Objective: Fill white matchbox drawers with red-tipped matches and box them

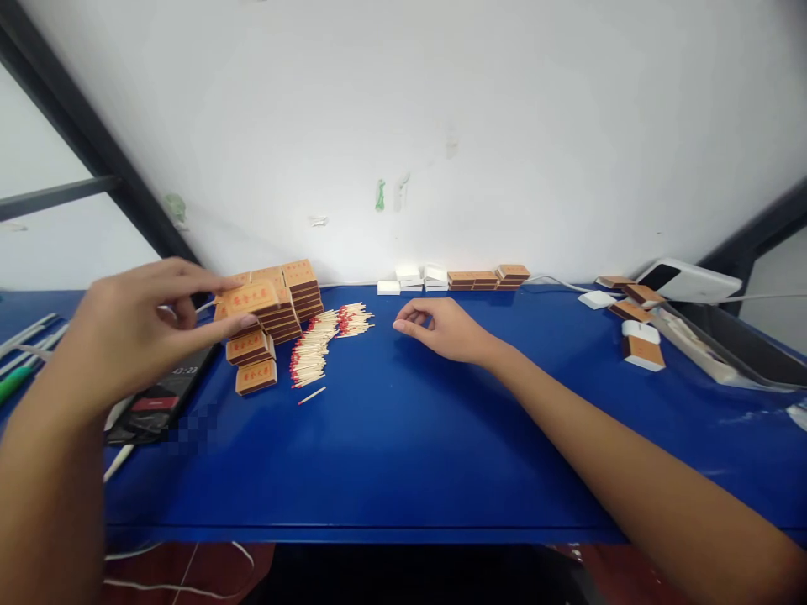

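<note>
My left hand (142, 323) grips an orange matchbox (250, 296) between thumb and fingers. It is held over the left end of the stacked matchboxes (300, 273), which stand in uneven columns; part of the stack is hidden behind the hand. To the right of the stack lies a curved pile of red-tipped matches (313, 349), with a smaller bunch of matches (354, 320) beside it. A single match (312, 395) lies apart in front. My right hand (441, 328) hovers right of the matches, its fingers curled in towards the thumb, with nothing visible between them.
Along the wall stand white box trays (409, 277) and a short row of matchboxes (474, 281). More matchboxes (643, 346), a white device (690, 281) and a grey container (750, 336) are at the right. A phone (160, 403) lies near my left wrist on the blue table (353, 470).
</note>
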